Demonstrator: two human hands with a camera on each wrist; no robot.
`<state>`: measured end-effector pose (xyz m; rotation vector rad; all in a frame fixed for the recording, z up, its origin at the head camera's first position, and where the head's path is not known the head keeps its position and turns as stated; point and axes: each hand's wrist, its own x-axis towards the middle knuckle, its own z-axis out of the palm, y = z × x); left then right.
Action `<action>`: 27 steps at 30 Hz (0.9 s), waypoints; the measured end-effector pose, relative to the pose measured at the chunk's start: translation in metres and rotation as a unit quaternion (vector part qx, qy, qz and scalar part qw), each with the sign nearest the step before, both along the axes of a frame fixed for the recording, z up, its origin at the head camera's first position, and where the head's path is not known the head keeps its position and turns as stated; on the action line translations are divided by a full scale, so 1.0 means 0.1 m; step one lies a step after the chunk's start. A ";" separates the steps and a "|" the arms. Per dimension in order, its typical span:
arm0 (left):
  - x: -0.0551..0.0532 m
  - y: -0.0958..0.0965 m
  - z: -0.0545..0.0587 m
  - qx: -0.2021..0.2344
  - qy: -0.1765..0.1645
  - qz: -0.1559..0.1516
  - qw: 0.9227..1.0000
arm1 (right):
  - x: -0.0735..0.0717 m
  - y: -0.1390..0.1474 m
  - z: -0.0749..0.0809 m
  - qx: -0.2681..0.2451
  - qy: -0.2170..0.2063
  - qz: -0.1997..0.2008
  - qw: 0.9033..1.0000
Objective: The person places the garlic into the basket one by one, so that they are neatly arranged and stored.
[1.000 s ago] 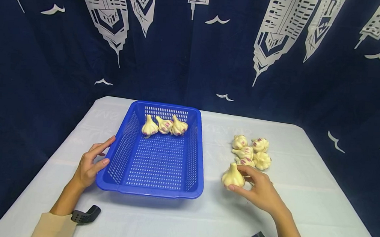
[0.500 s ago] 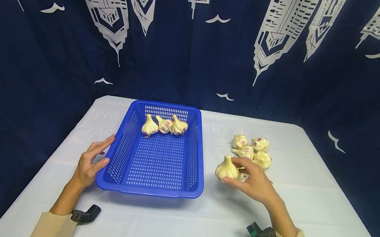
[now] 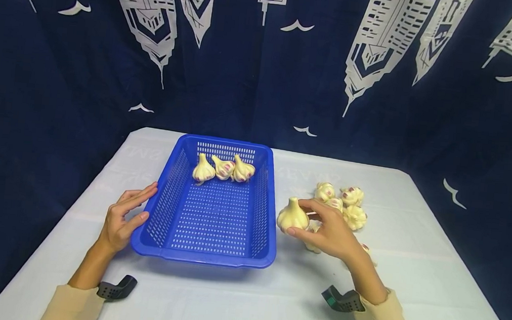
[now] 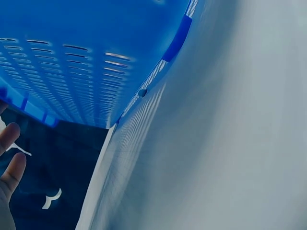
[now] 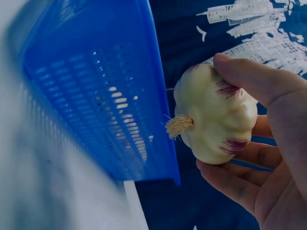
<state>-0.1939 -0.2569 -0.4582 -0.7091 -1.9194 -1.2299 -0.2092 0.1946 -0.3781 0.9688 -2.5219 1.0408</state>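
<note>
My right hand (image 3: 329, 230) pinches a garlic bulb (image 3: 293, 216) between thumb and fingers, just right of the basket's right rim. In the right wrist view the bulb (image 5: 216, 112) shows purple streaks and a tuft of dry roots facing the basket wall. A blue plastic basket (image 3: 213, 259) with slotted sides stands on the table; three garlic bulbs (image 3: 224, 169) sit in a row along its far end. Against the basket's left rim rest the fingertips of my left hand (image 3: 120, 219), its fingers fairly straight. In the left wrist view only some fingers (image 4: 13, 167) show, beside the basket.
More garlic bulbs (image 3: 354, 217) lie in a loose group on the table right of the basket, several partly hidden behind my right hand. A white cloth (image 3: 207, 303) covers the table. Behind it hangs a dark blue curtain (image 3: 244, 88) printed with white buildings and birds.
My right hand has carried the garlic bulb leftward and slightly away from me, from beside the loose group to the basket's right rim. The left hand has stayed at the left rim.
</note>
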 end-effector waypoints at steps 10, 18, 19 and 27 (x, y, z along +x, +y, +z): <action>-0.03 -0.06 -0.05 -0.011 -0.013 -0.008 1.000 | -0.19 -0.27 0.05 -0.044 -0.009 0.022 0.999; -0.02 -0.06 -0.04 -0.020 -0.031 -0.011 0.999 | -0.37 -0.44 0.16 -0.044 -0.022 0.033 0.998; -0.02 -0.06 -0.04 -0.022 -0.031 -0.010 0.999 | -0.39 -0.46 0.17 -0.041 -0.027 0.029 0.998; -0.02 -0.08 -0.02 -0.026 -0.020 -0.016 0.999 | -0.54 -0.64 0.22 -0.033 -0.067 0.009 0.997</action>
